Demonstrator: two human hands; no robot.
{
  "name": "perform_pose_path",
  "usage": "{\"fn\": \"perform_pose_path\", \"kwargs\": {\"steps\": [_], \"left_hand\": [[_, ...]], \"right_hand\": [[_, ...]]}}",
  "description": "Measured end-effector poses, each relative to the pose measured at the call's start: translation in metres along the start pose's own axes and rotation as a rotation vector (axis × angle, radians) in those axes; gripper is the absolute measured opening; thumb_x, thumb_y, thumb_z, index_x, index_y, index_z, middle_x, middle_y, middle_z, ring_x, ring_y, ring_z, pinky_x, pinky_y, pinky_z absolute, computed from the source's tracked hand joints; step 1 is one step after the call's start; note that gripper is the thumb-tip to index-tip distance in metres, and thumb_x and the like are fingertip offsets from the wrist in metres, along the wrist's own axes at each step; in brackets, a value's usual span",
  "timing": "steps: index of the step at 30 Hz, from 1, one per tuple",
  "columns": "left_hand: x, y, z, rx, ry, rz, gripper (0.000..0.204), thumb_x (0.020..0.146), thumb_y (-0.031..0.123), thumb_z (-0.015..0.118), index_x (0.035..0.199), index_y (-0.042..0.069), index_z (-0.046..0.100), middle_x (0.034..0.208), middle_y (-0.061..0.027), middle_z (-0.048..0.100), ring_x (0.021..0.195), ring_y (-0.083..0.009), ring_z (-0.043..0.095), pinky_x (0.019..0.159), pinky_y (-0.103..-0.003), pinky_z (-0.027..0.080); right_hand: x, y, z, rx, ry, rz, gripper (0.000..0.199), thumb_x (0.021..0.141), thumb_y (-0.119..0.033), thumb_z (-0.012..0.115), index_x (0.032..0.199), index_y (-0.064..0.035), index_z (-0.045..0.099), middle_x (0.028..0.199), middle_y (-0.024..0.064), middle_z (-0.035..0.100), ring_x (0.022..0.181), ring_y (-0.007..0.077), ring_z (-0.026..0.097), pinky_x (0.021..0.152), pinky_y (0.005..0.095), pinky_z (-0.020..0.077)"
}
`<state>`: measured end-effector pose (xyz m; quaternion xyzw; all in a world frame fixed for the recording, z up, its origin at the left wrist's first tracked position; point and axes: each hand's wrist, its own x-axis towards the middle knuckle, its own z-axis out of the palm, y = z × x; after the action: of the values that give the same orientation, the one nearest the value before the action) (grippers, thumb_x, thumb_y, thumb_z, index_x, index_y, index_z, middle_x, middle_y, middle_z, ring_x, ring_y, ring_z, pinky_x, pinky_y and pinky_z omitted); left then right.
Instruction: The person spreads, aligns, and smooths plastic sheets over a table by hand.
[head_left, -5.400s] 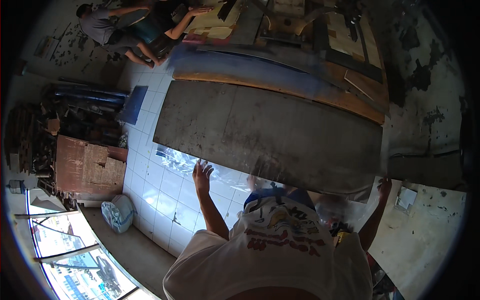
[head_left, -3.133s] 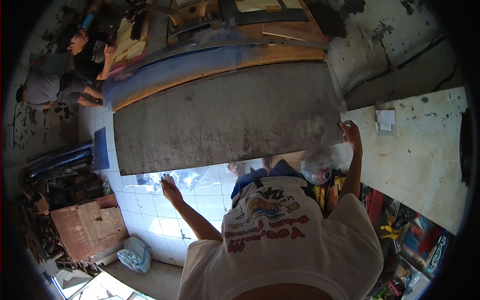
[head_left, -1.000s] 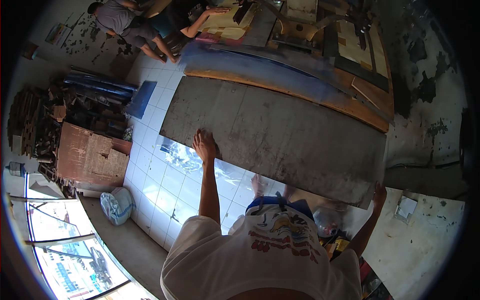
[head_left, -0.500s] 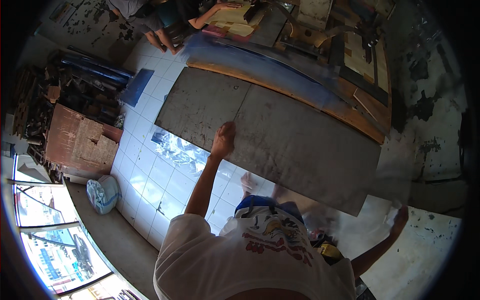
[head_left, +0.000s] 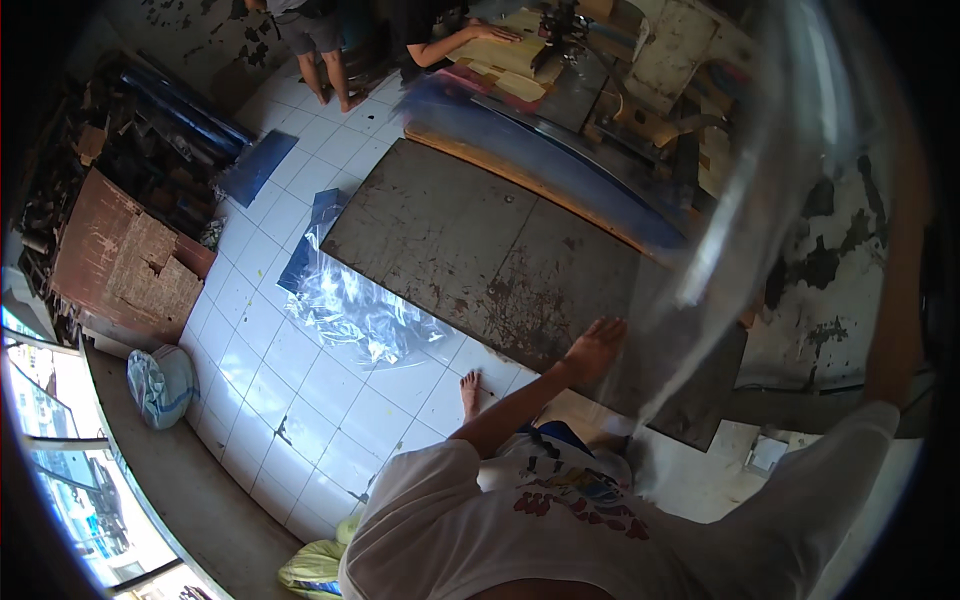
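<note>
1. Landmark: the worktable (head_left: 480,250), a big stained grey top with a blue-and-wood strip along its far edge.
2. Left hand (head_left: 592,348): flat on the table's near edge, fingers together and extended, gripping nothing. Looks like it is pinning or smoothing the sheet there.
3. Right arm goes up at the table's right end. The hand itself is out of view near the lens, so I can't tell its grip. Judging by how the sheet hangs, it is probably holding the top edge.
4. Clear plastic sheet (head_left: 740,220): rises from the table's near-right corner, by the left hand, towards the camera. It is taut enough to show streaks of glare and the table is visible through it.
5. A second crumpled clear sheet (head_left: 360,310) lies on the white floor tiles against the table's left edge, over a blue panel (head_left: 310,240).
6. To do it well: keep the palm flat as an anchor, pull with even tension, and keep the film off the rough table corner so it doesn't snag. Bare foot (head_left: 470,392) is just below the table's near edge, so watch slack film underfoot.
7. Two other people stand beyond the table's far side, well clear.
</note>
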<state>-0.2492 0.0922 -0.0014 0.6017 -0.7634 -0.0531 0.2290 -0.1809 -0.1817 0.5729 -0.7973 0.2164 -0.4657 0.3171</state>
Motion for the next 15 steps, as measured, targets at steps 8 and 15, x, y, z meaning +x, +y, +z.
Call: {"fn": "perform_pose_path", "kwargs": {"steps": [8, 15], "left_hand": [[0.008, 0.016, 0.068, -0.559, 0.007, 0.016, 0.050, 0.077, 0.014, 0.052, 0.124, -0.003, 0.047, 0.130, -0.0185, 0.042, 0.125, -0.0282, 0.038, 0.106, -0.044, 0.028], [0.000, 0.010, 0.061, -0.448, -0.019, 0.027, 0.049, 0.077, 0.013, 0.053, 0.123, -0.002, 0.047, 0.122, -0.0189, 0.048, 0.118, -0.0282, 0.045, 0.102, -0.041, 0.033]], "right_hand": [[0.001, -0.080, 0.447, 0.588, -0.710, 0.047, 0.032, 0.093, -0.026, 0.046, 0.106, 0.0024, 0.052, 0.103, 0.0115, 0.055, 0.090, 0.0245, 0.054, 0.073, 0.0403, 0.0488], [-0.176, 0.031, 0.464, 0.515, -0.845, -0.059, 0.033, 0.091, -0.034, 0.053, 0.105, -0.0052, 0.062, 0.093, 0.0028, 0.065, 0.082, 0.0132, 0.061, 0.071, 0.0250, 0.0492]]}}
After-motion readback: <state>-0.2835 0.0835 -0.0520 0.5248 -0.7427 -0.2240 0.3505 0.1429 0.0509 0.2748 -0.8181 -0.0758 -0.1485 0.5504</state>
